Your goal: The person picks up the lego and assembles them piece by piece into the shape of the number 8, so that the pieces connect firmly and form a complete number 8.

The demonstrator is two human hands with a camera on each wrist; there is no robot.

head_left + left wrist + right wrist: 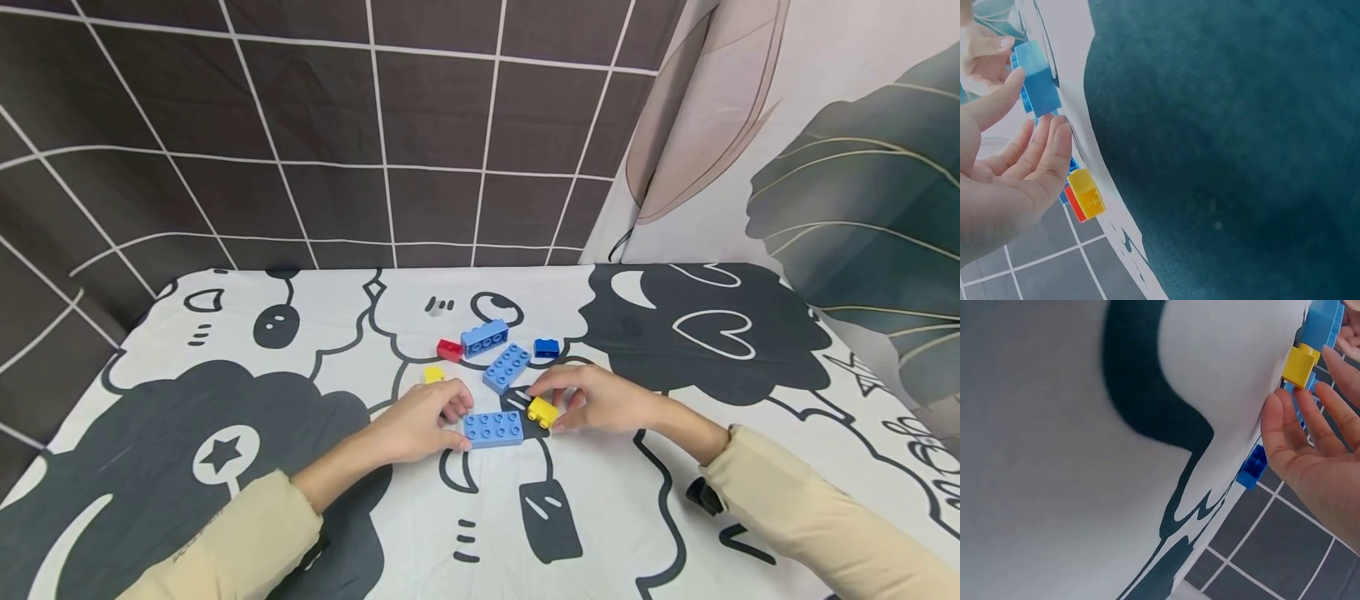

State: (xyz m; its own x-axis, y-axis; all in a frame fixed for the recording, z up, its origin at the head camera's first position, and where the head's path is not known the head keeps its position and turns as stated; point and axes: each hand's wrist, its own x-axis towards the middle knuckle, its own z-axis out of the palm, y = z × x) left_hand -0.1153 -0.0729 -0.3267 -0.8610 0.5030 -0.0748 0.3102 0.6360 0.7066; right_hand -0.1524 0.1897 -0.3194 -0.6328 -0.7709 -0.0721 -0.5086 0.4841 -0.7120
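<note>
My left hand (426, 421) holds the left end of a light blue brick (492, 428) lying studs up on the cloth. The left wrist view has this brick (1041, 81) between the thumb and fingertips of my left hand (1019, 147). Just right of it, my right hand (600, 400) has thumb and fingers around a small yellow brick (542, 412), which lies tilted. From the right wrist, the yellow brick (1299, 365) shows at the fingertips of my right hand (1316, 428), beside the light blue brick (1322, 324).
Behind the hands lie a second light blue brick (506, 368), another on its side (485, 337), a red brick (449, 350), a dark blue brick (547, 348) and a small yellow brick (433, 375). A dark gridded curtain (435, 108) hangs behind the patterned cloth (420, 533).
</note>
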